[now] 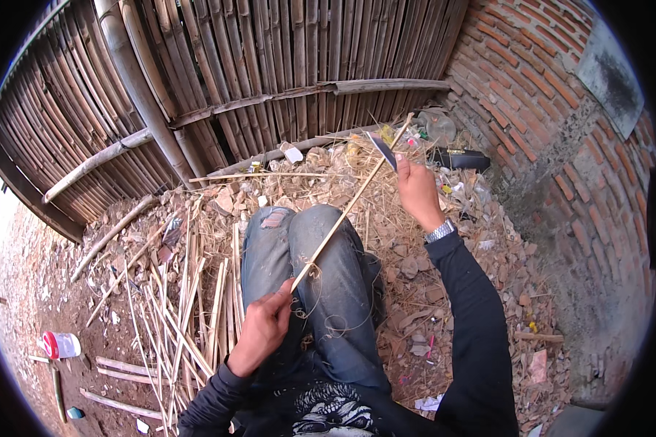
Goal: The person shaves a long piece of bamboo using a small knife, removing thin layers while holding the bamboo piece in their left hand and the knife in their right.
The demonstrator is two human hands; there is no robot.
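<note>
My left hand (264,326) is closed around the near end of a long, thin bamboo strip (342,215), close to my left thigh. The strip slants up and away to the right across my jeans. Farther out, my right hand (418,191) grips a knife, its handle hidden in my fingers. The dark knife blade (383,151) lies against or just over the strip near its far end; whether it cuts in, I cannot tell. Thin curled shavings (335,323) rest on my knees.
Many split bamboo strips (189,313) lie on the ground at my left. A white tub with red (61,345) sits beyond them. Rubble and straw surround my legs. A bamboo fence (299,44) stands ahead, a brick wall (547,95) at right, with a black case (459,159) near its foot.
</note>
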